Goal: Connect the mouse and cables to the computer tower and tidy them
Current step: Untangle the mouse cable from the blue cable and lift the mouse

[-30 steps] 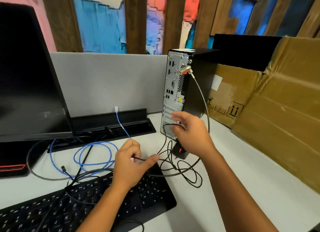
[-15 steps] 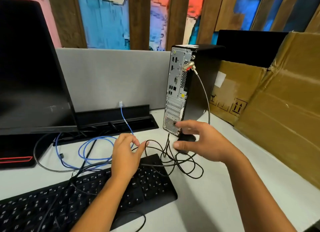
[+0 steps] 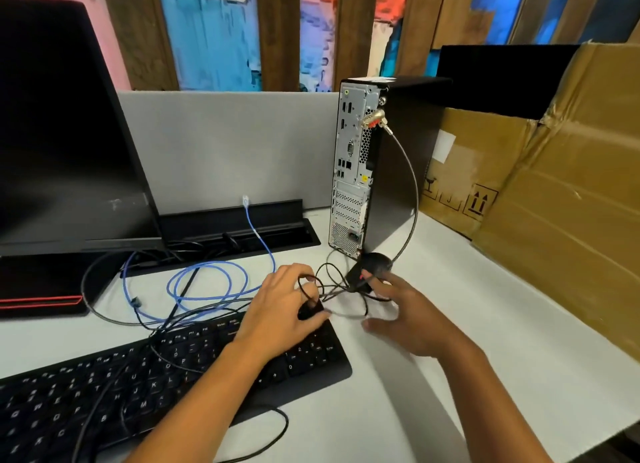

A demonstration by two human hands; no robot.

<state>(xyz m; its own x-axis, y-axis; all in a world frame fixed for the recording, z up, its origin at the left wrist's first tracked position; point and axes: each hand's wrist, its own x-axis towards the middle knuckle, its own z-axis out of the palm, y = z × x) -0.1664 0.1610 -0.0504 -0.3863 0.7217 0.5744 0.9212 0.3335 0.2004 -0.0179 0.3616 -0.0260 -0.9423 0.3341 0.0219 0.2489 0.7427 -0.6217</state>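
Item 1, desk [image 3: 433, 376]: I am looking down at a white surface carrying every piece of the job, with a cardboard box [image 3: 561, 203] leaning along its right side.

Item 2, monitor [image 3: 59, 123]: it is standing dark at the left, with several leads running under it; where they end I cannot tell.

Item 3, computer tower [image 3: 391, 165]: it is standing upright at the back with its port panel facing me. Only a grey cable [image 3: 412, 175] with a metal fitting is hanging from the upper rear; the other sockets I am seeing look empty, so I am judging the connecting as barely begun.

Item 4, keyboard [image 3: 138, 386]: it is lying at front left, with black leads trailing across its keys.

Item 5, blue cable [image 3: 207, 282]: it is lying in loose loops between monitor and keyboard, one clear plug propped against the black cable tray [image 3: 239, 227], unplugged.

Item 6, mouse [image 3: 369, 272]: it is sitting just in front of the tower's base, its cord [image 3: 329, 279] bunched in a tangle beside it, apparently not plugged in.

Item 7, left hand [image 3: 280, 310]: it is pinching loops of that cord over the keyboard's far corner.

Item 8, right hand [image 3: 412, 317]: it is spread wide and gripping nothing, fingertips reaching just beside the mouse.

Remaining, as I am judging it: untangling, plugging in, tidying.
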